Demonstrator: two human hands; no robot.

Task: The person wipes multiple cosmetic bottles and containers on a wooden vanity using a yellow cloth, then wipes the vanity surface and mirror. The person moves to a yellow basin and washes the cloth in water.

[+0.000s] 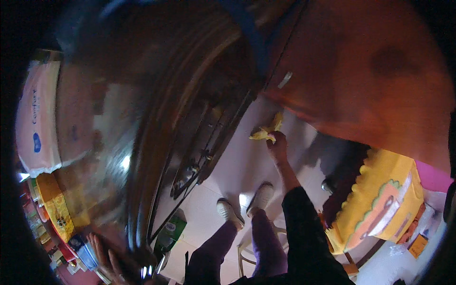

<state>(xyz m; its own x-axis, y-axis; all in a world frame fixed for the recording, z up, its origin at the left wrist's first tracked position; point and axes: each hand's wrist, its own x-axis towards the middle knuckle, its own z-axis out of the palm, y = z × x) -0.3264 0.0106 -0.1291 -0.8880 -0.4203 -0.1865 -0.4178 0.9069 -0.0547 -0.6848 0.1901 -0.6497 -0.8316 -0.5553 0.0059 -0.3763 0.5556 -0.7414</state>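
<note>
Low over the floor, my right hand (278, 142) pinches a limp yellow piece (263, 134), a cloth or perhaps a peel; I cannot tell which. It hangs in the gap between a dark wooden cabinet (203, 121) and a reddish-brown wooden panel (356, 64). My left hand (108, 258) is at the lower left, by the near end of the cabinet's glossy top (117, 142). Its fingers are extended with nothing seen in them. Whether its palm touches the top is hidden.
A white pack bearing writing (39, 117) and a yellow packet (55, 206) lie on the left. A green box (171, 228) stands on the pale floor (203, 210). A stool or chair (245, 258) is behind my legs. Yellow scalloped cloth (377, 199) covers something at right.
</note>
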